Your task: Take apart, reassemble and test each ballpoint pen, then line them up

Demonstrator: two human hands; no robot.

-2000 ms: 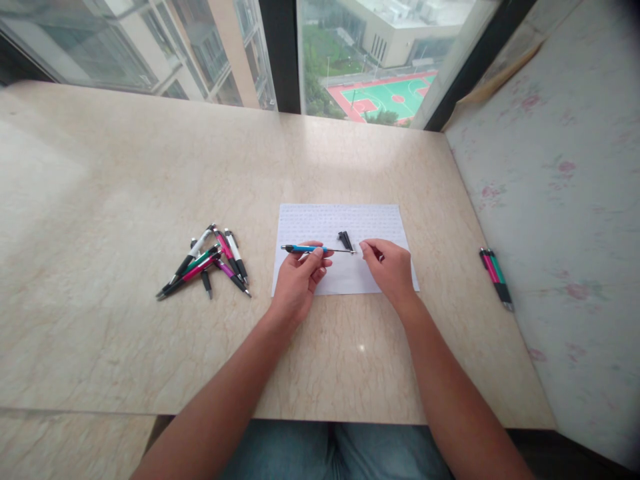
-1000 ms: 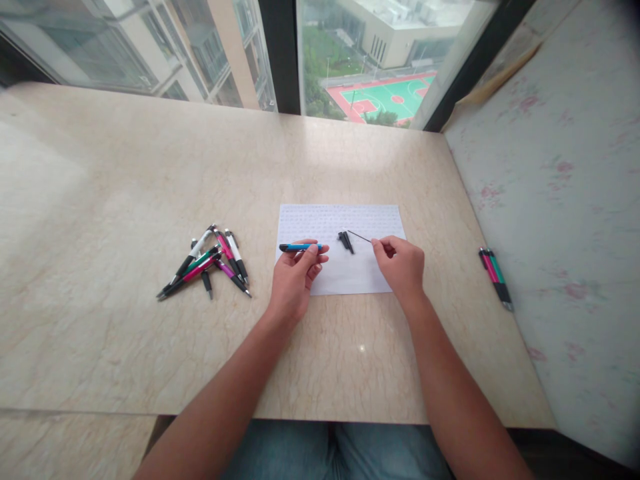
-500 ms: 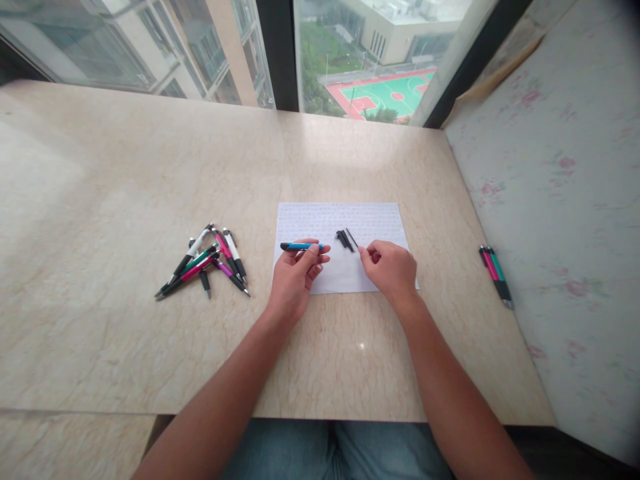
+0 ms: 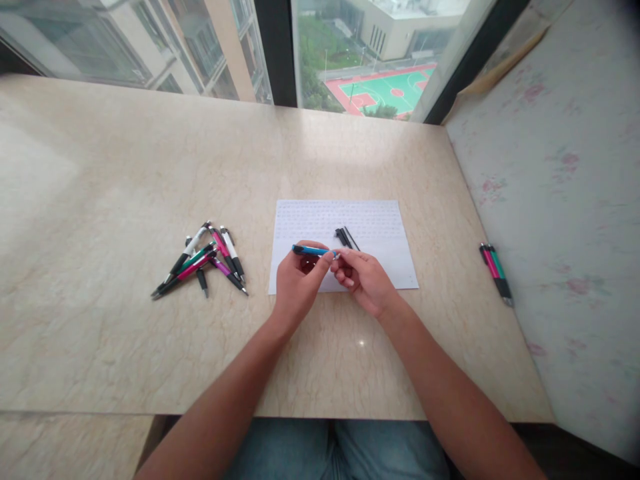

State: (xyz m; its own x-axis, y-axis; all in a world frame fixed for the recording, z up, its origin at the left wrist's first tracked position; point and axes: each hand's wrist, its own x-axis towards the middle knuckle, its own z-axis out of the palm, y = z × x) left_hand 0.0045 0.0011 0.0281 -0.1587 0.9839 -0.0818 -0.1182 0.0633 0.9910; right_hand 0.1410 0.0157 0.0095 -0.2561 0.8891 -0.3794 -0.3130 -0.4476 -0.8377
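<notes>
A blue pen barrel (image 4: 309,251) with a black end lies roughly level in my left hand (image 4: 296,283), closed around it with thumb and fingers. At the barrel's right end, my right hand (image 4: 369,283) pinches with thumb and forefinger. Whatever is between those fingertips is too small and covered to make out. Just beyond the fingers, black pen parts (image 4: 343,237) and a thin dark rod like a refill (image 4: 352,238) rest side by side on a white sheet of paper (image 4: 393,270) with rows of writing.
Left of the paper, several pens (image 4: 200,260) in white, pink, green and purple lie in a loose pile on the stone-patterned ledge (image 4: 125,360). Two pens (image 4: 496,273), pink and green, lie against the papered wall (image 4: 565,220) at right. Windows line the back.
My right hand has left the thin rod on the paper and moved left to the blue barrel's end. My left hand has shifted slightly right with the barrel.
</notes>
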